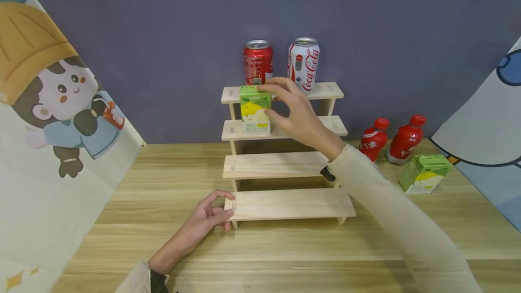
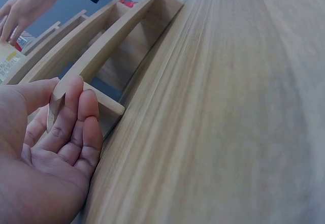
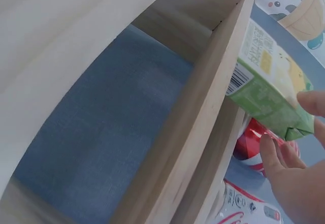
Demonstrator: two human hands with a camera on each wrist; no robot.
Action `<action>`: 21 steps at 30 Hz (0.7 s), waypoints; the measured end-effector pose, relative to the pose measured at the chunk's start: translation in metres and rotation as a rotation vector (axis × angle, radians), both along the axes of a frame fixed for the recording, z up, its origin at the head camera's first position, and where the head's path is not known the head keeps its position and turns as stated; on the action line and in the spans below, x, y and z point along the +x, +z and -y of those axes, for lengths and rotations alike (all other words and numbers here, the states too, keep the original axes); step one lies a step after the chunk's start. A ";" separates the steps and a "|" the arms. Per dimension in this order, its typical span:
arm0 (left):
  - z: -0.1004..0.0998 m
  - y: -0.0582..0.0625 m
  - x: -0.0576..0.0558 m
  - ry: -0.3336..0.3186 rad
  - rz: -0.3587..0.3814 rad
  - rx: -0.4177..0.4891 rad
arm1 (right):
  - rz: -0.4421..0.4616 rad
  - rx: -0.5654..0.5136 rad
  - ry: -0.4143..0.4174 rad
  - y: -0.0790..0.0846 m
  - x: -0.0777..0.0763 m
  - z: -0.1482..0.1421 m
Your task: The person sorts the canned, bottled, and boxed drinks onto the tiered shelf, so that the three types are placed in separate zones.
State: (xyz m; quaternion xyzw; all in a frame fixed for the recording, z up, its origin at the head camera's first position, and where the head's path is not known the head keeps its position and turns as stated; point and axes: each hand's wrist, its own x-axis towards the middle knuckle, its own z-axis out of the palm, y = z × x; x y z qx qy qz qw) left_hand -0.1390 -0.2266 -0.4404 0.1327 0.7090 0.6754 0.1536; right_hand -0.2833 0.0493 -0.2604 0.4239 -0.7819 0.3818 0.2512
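A green and yellow juice box [image 1: 255,110] stands upright on the second step from the top of a tiered wooden rack [image 1: 285,205], near its left end. My right hand [image 1: 299,114] pinches this box at its right side, a finger at the top edge and the thumb lower down. In the right wrist view, the thumb lies against the juice box [image 3: 274,82], with other fingers spread behind it. My left hand [image 1: 207,214] grips the left end of the lowest step; the left wrist view has the board's corner [image 2: 63,99] between thumb and fingers.
A red can [image 1: 258,60] and a white Coca-Cola can [image 1: 304,64] stand on the top step. Right of the rack are two red bottles [image 1: 373,139] and another green juice box [image 1: 425,174]. A dark blue panel [image 1: 183,58] rises behind.
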 end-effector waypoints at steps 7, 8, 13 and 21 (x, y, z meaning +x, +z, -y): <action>-0.001 0.001 0.000 0.009 0.003 -0.013 | -0.018 -0.007 -0.013 -0.004 0.008 -0.015; -0.001 0.001 0.000 0.007 0.003 -0.014 | -0.022 -0.007 -0.018 -0.004 0.009 -0.017; 0.000 0.000 0.000 0.002 -0.005 -0.014 | -0.026 -0.017 -0.040 -0.008 0.013 -0.029; 0.000 0.000 0.000 0.009 -0.008 -0.035 | 0.011 -0.021 -0.068 -0.016 0.026 -0.049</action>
